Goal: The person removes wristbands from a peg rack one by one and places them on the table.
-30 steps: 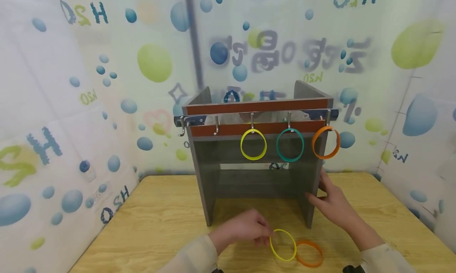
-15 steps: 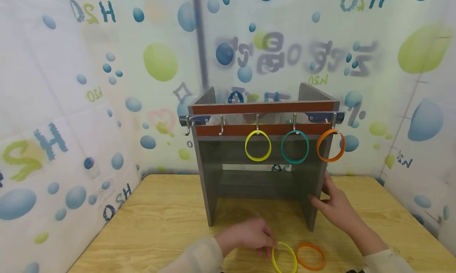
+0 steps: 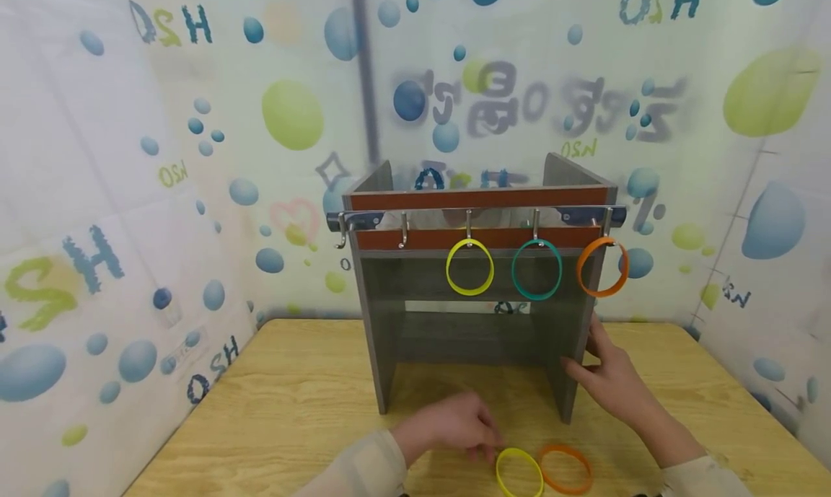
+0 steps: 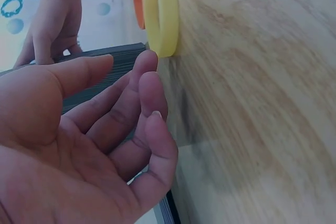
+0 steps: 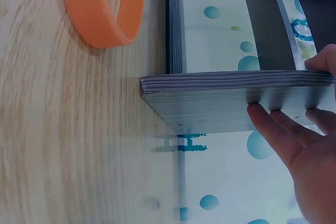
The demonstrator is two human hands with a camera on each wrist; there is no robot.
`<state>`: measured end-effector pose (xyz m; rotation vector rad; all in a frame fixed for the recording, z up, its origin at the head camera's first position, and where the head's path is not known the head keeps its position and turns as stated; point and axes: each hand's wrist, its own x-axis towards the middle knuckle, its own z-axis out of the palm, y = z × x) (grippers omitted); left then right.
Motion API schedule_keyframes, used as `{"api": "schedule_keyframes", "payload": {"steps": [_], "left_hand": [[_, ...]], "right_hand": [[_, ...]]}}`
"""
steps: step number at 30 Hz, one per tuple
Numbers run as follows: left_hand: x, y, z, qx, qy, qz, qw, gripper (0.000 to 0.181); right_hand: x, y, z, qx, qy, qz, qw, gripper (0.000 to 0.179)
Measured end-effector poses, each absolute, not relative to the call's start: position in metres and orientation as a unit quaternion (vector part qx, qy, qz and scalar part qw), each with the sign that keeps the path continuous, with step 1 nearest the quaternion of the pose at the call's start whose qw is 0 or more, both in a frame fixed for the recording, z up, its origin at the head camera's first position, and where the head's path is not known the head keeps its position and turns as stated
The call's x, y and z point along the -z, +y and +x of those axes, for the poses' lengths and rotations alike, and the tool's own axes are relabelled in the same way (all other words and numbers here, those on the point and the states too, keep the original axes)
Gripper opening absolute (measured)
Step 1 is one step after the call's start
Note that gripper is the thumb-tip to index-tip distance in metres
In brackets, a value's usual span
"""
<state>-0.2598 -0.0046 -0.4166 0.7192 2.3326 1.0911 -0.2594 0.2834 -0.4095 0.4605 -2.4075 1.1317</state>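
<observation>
Two loose rings are on the wooden table (image 3: pixel 292 381), bottom center of the head view: loose yellow ring (image 3: pixel 515 451) and, just right of it, loose orange ring (image 3: pixel 563 449). Left hand (image 3: pixel 454 421) at lower center, next to the loose yellow ring; fingers loosely bent, thumb well apart from them, grasping nothing. Fingertips overlap the ring's edge in the left wrist view; can't tell if they touch. Right hand (image 3: pixel 610 381), lower right, grips the side panel of the gray stand (image 3: pixel 470 332): thumb on inner face, fingers on outer face, clear in the right wrist view. Stand is upright, center of frame. Metal rail (image 3: pixel 435 218) with five hooks runs across its upper front: hanging yellow ring (image 3: pixel 470 292) on middle hook, teal ring (image 3: pixel 536 296) on fourth from left, hanging orange ring (image 3: pixel 604 293) far right. Bubble-print backdrop (image 3: pixel 214 86) fills upper frame. Pale sleeves (image 3: pixel 360 464) at bottom edge.
</observation>
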Motion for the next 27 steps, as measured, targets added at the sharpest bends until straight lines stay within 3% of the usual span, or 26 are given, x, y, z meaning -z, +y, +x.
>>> {"api": "schedule_keyframes", "payload": {"steps": [9, 27], "left_hand": [[0.407, -0.007, -0.268, -0.399, 0.845, 0.281, 0.220, 0.023], [0.340, -0.025, -0.286, -0.532, 0.803, 0.241, 0.121, 0.026]], "right_hand": [[0.410, 0.283, -0.260, -0.410, -0.869, 0.164, 0.222, 0.104], [0.411, 0.284, -0.260, -0.420, -0.865, 0.169, 0.216, 0.099]]}}
